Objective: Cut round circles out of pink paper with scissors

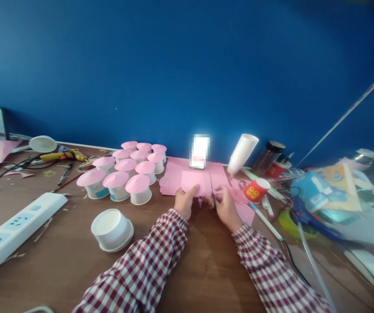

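Observation:
My left hand (185,201) grips a sheet of pink paper (191,179) at its near edge, thumb on top. In my right hand (227,208) is a pair of scissors (212,194), its thin blade pointing away from me across the paper. More pink sheets (170,179) lie stacked under and around my hands. A lit phone (200,152), its screen blurred out, stands upright behind them. Several paper cups with pink cone tops (139,183) stand in rows to the left.
Nearer me on the left are white paper bowls (110,230) and a power strip (20,230). A yellow glue gun (63,155) lies behind them. To the right stand a leaning stack of white cups (243,152), a red cup (256,190) and a blue glue gun (313,221) beside plastic bags.

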The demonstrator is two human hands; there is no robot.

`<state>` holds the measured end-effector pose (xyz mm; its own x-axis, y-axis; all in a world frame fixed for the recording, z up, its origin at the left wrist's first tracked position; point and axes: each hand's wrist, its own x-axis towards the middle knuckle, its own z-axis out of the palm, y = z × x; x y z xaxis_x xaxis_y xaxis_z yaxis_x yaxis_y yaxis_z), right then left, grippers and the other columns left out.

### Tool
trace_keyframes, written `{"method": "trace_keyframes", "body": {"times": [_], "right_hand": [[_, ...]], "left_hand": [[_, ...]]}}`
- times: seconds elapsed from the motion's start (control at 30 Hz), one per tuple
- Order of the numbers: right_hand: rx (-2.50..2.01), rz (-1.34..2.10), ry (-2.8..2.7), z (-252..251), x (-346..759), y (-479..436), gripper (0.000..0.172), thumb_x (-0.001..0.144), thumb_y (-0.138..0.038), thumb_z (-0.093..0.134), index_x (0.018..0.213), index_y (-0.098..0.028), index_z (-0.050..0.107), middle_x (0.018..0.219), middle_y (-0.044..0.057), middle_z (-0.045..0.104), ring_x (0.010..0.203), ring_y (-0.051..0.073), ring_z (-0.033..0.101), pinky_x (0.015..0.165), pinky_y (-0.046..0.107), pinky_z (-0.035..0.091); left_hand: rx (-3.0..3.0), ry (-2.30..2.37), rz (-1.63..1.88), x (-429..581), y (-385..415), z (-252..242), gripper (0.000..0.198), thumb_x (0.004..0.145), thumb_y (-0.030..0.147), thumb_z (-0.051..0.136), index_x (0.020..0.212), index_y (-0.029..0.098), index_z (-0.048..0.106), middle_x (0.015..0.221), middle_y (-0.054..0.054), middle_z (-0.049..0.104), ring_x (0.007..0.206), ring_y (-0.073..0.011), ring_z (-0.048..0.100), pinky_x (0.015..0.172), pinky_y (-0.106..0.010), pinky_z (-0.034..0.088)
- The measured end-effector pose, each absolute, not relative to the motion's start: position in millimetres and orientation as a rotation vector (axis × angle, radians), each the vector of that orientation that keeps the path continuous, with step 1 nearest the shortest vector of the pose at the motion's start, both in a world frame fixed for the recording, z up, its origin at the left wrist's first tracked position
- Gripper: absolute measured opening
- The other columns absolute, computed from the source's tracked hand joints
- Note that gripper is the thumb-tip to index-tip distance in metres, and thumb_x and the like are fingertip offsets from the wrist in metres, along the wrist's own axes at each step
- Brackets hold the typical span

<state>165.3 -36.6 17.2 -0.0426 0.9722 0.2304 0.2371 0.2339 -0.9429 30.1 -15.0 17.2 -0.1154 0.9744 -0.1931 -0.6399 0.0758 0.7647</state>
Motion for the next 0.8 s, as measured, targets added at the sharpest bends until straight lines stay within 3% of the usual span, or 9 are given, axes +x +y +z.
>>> {"method": "trace_keyframes", "body": {"times": [0.13,0.27,0.5,0.67,0.8], "right_hand": [[-1.169,1.016,-1.418,20,164,-38,0.036,0.073,-0.047,0.067,0.071,-0.021,0.043,0.057,-0.004,0.054,0.052,0.012,0.053,0.045,0.020,0.038],[-1.155,1.276,-1.294,22,159,-41,0.035,0.076,-0.049,0.063,0.073,-0.018,0.047,0.063,-0.001,0.058,0.051,0.010,0.053,0.038,0.016,0.033],[-1.114,1.419,-1.367,27,153,-46,0.037,0.073,-0.050,0.065,0.077,-0.016,0.052,0.062,-0.001,0.058,0.049,0.009,0.054,0.036,0.016,0.035],[-1.068,1.529,-1.394,27,157,-44,0.034,0.070,-0.045,0.072,0.076,-0.015,0.055,0.067,0.000,0.060,0.055,0.010,0.057,0.044,0.019,0.043],[-1.006,1.667,-1.382,25,162,-41,0.031,0.069,-0.040,0.074,0.079,-0.016,0.056,0.075,0.001,0.062,0.066,0.012,0.060,0.059,0.025,0.050]], "left_hand": [[0.398,0.789,1.426,24,-17,24,0.033,0.054,0.026,0.080,0.079,0.012,0.062,0.072,-0.003,0.064,0.057,-0.0103,0.058,0.049,-0.020,0.047],[0.410,0.673,1.349,20,-20,27,0.026,0.060,0.025,0.078,0.076,0.013,0.063,0.074,-0.004,0.065,0.062,-0.0101,0.060,0.054,-0.019,0.049],[0.730,0.482,1.051,22,-23,21,0.034,0.070,0.042,0.067,0.074,0.010,0.058,0.053,-0.004,0.058,0.039,-0.0133,0.050,0.037,-0.027,0.041],[0.706,0.547,1.042,21,-19,17,0.031,0.071,0.041,0.066,0.072,0.012,0.054,0.049,-0.001,0.054,0.036,-0.0118,0.046,0.033,-0.025,0.038],[0.662,0.625,1.062,19,-16,17,0.030,0.071,0.040,0.065,0.072,0.013,0.053,0.051,-0.002,0.056,0.038,-0.0132,0.050,0.032,-0.023,0.035]]}}
